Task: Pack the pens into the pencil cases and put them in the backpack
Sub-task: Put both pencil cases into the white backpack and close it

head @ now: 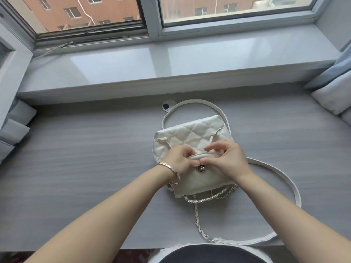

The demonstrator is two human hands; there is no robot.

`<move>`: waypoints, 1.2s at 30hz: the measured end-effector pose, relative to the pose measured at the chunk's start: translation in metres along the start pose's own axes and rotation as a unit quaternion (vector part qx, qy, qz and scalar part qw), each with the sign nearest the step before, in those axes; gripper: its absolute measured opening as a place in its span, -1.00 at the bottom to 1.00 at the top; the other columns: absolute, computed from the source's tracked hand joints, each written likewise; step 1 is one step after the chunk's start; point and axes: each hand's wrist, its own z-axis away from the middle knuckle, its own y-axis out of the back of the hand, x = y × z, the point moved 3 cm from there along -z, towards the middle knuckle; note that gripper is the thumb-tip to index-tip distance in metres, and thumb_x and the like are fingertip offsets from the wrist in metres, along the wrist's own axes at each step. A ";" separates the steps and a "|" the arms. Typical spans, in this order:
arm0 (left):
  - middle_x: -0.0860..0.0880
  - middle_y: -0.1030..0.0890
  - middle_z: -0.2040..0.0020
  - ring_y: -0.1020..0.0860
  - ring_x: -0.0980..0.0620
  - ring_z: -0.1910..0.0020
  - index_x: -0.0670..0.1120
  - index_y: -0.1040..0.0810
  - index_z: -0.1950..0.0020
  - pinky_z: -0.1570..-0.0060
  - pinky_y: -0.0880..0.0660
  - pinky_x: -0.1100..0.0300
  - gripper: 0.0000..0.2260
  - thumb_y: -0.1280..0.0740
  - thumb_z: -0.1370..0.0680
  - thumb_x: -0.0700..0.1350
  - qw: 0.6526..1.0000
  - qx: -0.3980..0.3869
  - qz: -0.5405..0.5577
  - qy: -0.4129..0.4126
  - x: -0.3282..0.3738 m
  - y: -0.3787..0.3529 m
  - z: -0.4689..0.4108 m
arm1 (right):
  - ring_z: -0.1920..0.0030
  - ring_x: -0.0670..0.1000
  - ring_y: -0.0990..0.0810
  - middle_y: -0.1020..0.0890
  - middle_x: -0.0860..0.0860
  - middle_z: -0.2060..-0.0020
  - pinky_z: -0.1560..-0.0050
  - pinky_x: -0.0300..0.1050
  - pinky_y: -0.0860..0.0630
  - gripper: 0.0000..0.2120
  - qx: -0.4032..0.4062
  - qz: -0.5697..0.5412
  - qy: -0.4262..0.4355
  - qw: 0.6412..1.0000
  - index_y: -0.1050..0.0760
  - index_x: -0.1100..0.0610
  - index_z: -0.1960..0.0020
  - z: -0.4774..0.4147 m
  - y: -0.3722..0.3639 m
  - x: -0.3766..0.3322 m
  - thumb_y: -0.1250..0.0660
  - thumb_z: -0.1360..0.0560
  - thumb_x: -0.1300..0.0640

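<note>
A small white quilted backpack (191,132) lies flat in the middle of the grey desk (85,158). Its flap with a silver turn-lock clasp (201,168) points toward me. My left hand (179,161) and my right hand (227,158) both pinch the rim of the bag's mouth just above the clasp. Two knotted white drawstrings stick out beside my fingers. A chain-and-leather strap (198,219) trails toward me, and a white strap (284,177) loops to the right. No pens or pencil cases are visible.
A glossy windowsill (171,61) runs behind the desk under the windows. A cable hole cover (168,105) sits at the desk's back edge. Folded pale cloth (334,93) lies at the right, curtain fabric at the left.
</note>
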 end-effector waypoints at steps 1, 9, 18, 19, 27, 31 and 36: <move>0.00 -0.50 0.30 -0.45 0.02 0.19 -0.09 -0.52 0.25 0.24 -0.35 0.21 -0.90 -0.41 -0.41 -0.24 1.000 -0.003 0.004 0.008 0.000 0.000 -0.001 | 0.19 -0.15 -0.46 -0.46 -0.05 0.26 0.14 -0.40 -0.37 -0.79 0.035 0.053 0.036 0.997 -0.61 0.03 0.25 0.005 0.001 -0.001 -0.58 -0.18 0.21; -0.13 -0.55 0.20 -0.49 -0.01 0.18 -0.26 -0.58 0.06 0.11 -0.42 0.15 -0.88 -0.39 -0.42 -0.27 1.000 0.001 0.014 0.023 0.004 0.000 -0.002 | 0.16 -0.02 -0.40 -0.59 0.03 0.29 0.14 -0.04 -0.39 -0.84 0.135 0.261 0.311 0.904 -0.67 0.05 0.08 0.049 -0.011 0.007 -0.35 -0.41 0.06; -0.06 -0.54 0.22 -0.47 0.03 0.20 -0.21 -0.59 0.09 0.21 -0.38 0.20 -0.90 -0.40 -0.41 -0.25 0.999 0.037 -0.002 0.017 0.003 -0.003 0.003 | 0.37 0.12 -0.59 -0.60 0.08 0.44 0.27 -0.12 -0.41 -0.91 0.200 0.183 0.210 0.939 -0.58 0.21 0.38 0.060 -0.026 0.004 -0.45 -0.28 0.26; -0.06 -0.55 0.22 -0.47 0.02 0.19 -0.21 -0.59 0.10 0.19 -0.38 0.21 -0.90 -0.40 -0.41 -0.25 0.999 0.039 0.001 0.017 0.003 -0.003 0.003 | 0.36 0.12 -0.60 -0.62 0.08 0.43 0.28 -0.13 -0.41 -0.90 0.191 0.176 0.180 0.949 -0.57 0.21 0.38 0.060 -0.027 0.002 -0.47 -0.28 0.26; 0.04 -0.49 0.28 -0.45 0.06 0.19 -0.19 -0.58 0.11 0.29 -0.33 0.35 -0.90 -0.40 -0.39 -0.23 0.998 0.053 -0.021 -0.002 0.002 -0.004 0.008 | 0.08 0.14 -0.59 -0.66 0.09 0.20 0.18 -0.13 -0.44 -0.78 0.050 0.313 -0.032 0.948 -0.60 0.15 0.21 0.045 -0.026 -0.014 -0.28 -0.42 0.02; -0.01 -0.53 0.21 -0.46 0.05 0.19 -0.18 -0.58 0.10 0.28 -0.35 0.27 -0.89 -0.40 -0.40 -0.23 0.998 0.049 -0.026 -0.004 0.002 -0.005 0.008 | 0.30 0.12 -0.64 -0.65 0.12 0.43 0.25 -0.06 -0.57 -0.75 0.044 0.148 -0.100 0.983 -0.55 0.18 0.47 0.043 -0.019 -0.008 -0.37 -0.35 0.11; 0.01 -0.51 0.25 -0.45 0.04 0.16 -0.16 -0.56 0.10 0.24 -0.36 0.28 -0.91 -0.36 -0.42 -0.25 1.000 0.024 0.000 -0.015 0.001 -0.005 0.009 | 0.52 -0.04 -0.61 -0.61 0.06 0.56 0.43 -0.12 -0.60 -0.78 0.040 -0.015 -0.150 0.988 -0.54 0.15 0.45 0.046 -0.022 -0.001 -0.44 -0.34 0.18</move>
